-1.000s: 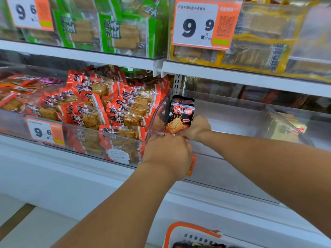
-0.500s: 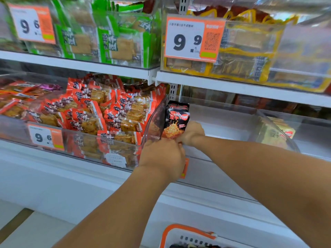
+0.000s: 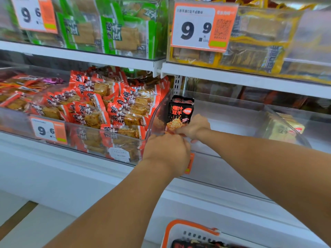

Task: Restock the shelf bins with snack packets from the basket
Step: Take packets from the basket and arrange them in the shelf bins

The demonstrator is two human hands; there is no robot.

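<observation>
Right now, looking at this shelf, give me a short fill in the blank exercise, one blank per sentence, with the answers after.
1. The upright packets held by both hands are mostly ____ in colour.
2. The bin they stand in sits to the ____ of the bin full of red packets.
3. The price tag above the right hand reads nine point ____.
4. The basket has an ____ rim.

Missing words: black; right; nine; orange
</observation>
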